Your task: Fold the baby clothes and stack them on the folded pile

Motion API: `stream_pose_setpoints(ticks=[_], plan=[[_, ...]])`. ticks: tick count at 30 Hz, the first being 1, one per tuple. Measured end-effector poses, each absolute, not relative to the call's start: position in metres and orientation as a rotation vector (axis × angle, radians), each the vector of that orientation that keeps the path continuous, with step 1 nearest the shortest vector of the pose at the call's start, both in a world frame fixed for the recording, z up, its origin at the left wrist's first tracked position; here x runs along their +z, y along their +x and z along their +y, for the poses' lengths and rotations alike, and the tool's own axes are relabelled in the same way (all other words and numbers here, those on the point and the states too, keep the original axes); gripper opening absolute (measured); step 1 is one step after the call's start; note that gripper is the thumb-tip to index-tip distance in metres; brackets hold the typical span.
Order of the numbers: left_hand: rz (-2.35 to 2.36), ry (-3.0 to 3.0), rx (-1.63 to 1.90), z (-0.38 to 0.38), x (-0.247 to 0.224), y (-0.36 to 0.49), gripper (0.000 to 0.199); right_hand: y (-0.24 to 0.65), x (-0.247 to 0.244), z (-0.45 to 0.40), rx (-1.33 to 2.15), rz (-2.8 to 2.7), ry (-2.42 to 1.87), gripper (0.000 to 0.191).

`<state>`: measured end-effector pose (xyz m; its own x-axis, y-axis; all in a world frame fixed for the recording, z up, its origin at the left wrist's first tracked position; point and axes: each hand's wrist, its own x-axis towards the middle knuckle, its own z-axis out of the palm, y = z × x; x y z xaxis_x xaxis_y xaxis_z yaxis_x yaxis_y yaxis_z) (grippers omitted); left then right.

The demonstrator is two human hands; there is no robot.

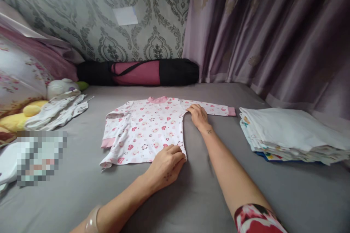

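A white child's long-sleeved shirt (149, 127) with pink hearts, flowers and pink trim lies spread on the grey sheet. Its collar points away from me. The right-hand sleeve stretches out sideways, while the left-hand one bends down beside the body. My left hand (166, 164) is closed on the shirt's near right hem corner. My right hand (198, 117) has its fingers curled at the underarm, where sleeve and body meet, and pinches the fabric there. The fingertips of both hands are partly hidden.
Folded white cloths (292, 131) are stacked at the right. Crumpled white clothing (60, 111) and yellow plush (32, 111) lie at the left, near a blurred-out item (41, 158). A black and maroon long bag (136, 72) rests along the wall, beside purple curtains (246, 32).
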<state>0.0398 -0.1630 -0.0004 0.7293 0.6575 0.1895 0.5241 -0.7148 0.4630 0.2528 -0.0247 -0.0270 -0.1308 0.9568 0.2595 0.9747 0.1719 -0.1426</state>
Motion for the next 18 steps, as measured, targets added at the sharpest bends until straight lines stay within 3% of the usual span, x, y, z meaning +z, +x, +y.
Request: stream_pose_setpoints(ticks=[13, 18], plan=[[0.952, 2.522, 0.629, -0.169, -0.013, 0.043, 0.017, 0.239, -0.016, -0.031, -0.050, -2.173, -1.837, 0.040], [0.863, 2.500, 0.646, -0.169, -0.018, 0.044, 0.020, 0.208, -0.018, -0.025, 0.135, -2.358, -1.767, 0.054]])
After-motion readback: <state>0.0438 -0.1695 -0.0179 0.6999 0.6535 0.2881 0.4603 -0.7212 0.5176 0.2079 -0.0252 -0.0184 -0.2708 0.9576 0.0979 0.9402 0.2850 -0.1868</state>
